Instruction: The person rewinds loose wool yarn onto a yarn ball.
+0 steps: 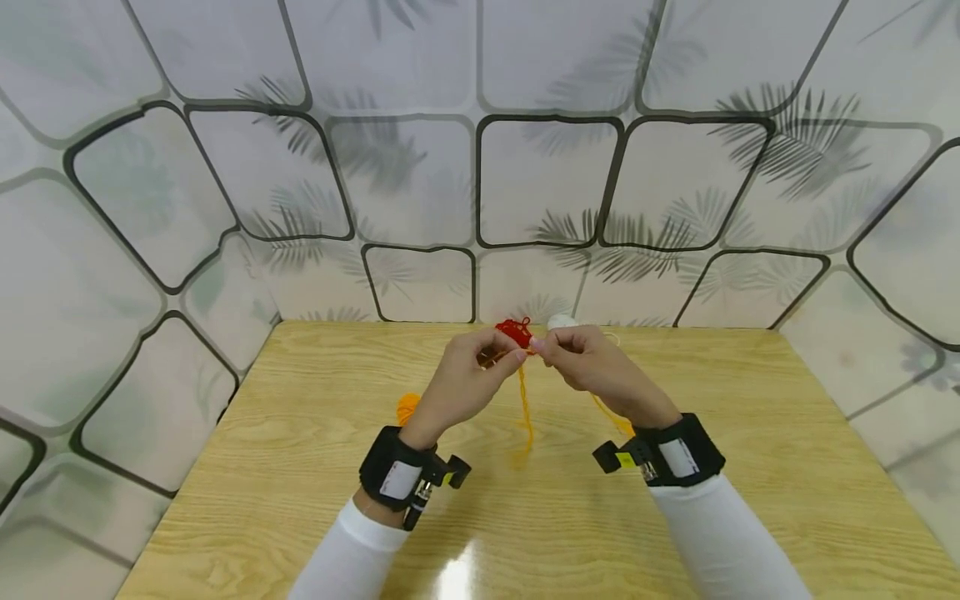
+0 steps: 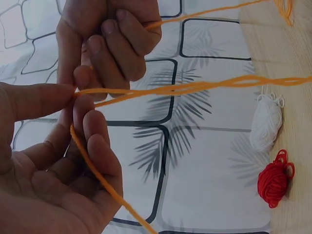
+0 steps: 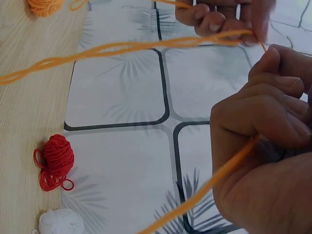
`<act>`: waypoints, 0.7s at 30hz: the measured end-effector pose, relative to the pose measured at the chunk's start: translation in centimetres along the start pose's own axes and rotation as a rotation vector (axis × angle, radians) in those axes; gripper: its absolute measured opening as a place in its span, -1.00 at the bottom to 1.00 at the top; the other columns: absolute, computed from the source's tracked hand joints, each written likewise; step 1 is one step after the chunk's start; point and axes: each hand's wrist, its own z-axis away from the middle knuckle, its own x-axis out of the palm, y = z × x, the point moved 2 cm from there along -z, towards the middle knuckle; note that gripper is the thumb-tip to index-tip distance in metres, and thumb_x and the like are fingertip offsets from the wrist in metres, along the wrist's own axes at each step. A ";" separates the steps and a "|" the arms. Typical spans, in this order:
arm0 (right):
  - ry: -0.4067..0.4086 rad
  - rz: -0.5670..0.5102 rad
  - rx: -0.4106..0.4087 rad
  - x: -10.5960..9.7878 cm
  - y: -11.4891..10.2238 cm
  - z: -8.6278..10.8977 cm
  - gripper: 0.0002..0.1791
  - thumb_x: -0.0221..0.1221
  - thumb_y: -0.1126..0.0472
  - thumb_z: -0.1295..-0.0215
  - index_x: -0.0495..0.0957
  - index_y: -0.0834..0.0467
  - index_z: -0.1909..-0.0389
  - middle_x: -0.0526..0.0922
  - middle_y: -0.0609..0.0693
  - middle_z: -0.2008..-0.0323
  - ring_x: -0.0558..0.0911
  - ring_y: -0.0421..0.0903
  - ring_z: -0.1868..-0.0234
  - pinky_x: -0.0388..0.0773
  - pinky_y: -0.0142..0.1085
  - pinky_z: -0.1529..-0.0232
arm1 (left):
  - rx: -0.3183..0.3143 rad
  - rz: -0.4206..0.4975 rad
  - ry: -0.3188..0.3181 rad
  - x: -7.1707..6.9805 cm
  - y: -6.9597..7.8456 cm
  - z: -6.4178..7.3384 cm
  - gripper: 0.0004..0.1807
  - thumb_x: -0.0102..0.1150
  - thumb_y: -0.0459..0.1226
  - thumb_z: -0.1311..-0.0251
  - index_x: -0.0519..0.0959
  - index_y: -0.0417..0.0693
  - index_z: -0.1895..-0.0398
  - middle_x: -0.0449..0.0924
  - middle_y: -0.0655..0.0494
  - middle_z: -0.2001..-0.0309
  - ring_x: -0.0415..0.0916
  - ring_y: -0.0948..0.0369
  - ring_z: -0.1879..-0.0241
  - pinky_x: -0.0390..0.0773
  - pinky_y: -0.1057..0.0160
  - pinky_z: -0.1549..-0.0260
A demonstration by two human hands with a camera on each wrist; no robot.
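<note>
Between thumb and forefinger, my left hand (image 1: 467,382) pinches an orange yarn (image 2: 195,87). From that pinch two strands hang down loosely twisted, seen in the head view above the table. My right hand (image 1: 603,373) is just to the right, fingertips close to the left ones. Its thumb and forefinger pinch a short taut stretch of the same yarn, while its curled fingers hold the tail (image 3: 209,185) that runs out past the palm. Another orange strand (image 2: 109,187) passes down across the left fingers. The exact crossing at the fingertips is too small to make out.
A red yarn ball (image 3: 57,157) and a white yarn ball (image 2: 266,122) lie at the back of the wooden table (image 1: 300,467), near the patterned backdrop (image 1: 547,183). An orange yarn ball (image 1: 407,408) sits behind the left wrist. Each wrist wears a black camera strap (image 1: 686,450).
</note>
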 end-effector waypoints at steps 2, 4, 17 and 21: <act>0.008 -0.031 -0.005 -0.8 0.2 0.3 -0.53 0.05 0.01 -0.58 0.37 0.24 0.50 0.11 -0.07 0.68 0.05 -0.14 0.68 0.03 -0.30 0.59 | -0.012 0.028 0.049 -0.5 -0.2 0.1 -0.87 0.21 -0.31 -0.41 0.67 -0.18 0.26 0.62 0.05 0.35 0.45 0.17 0.41 0.45 0.29 0.39; 0.022 -0.070 -0.009 -1.7 0.4 0.8 -0.53 0.04 0.00 -0.59 0.35 0.23 0.50 0.11 -0.07 0.66 0.03 -0.13 0.67 0.01 -0.28 0.58 | -0.028 0.061 0.099 -1.2 -0.4 0.3 -0.87 0.20 -0.31 -0.41 0.67 -0.20 0.27 0.62 -0.02 0.34 0.46 0.16 0.38 0.46 0.29 0.36; 0.107 -0.355 -0.041 -7.7 2.4 4.3 -0.63 -0.02 0.06 -0.62 0.45 0.12 0.44 -0.03 -0.02 0.66 -0.10 -0.07 0.65 -0.13 -0.20 0.53 | -0.194 0.350 0.399 -6.1 -2.7 1.4 -0.88 0.12 -0.41 -0.43 0.60 -0.32 0.26 0.57 0.07 0.40 0.50 0.17 0.34 0.53 0.29 0.23; 0.122 -0.403 -0.047 -9.0 2.7 5.5 -0.64 -0.04 0.07 -0.63 0.48 0.13 0.41 -0.04 -0.01 0.64 -0.14 -0.04 0.62 -0.14 -0.21 0.54 | -0.207 0.432 0.451 -7.4 -3.3 1.7 -0.86 0.09 -0.40 -0.46 0.56 -0.37 0.23 0.54 0.05 0.39 0.46 0.14 0.35 0.50 0.29 0.25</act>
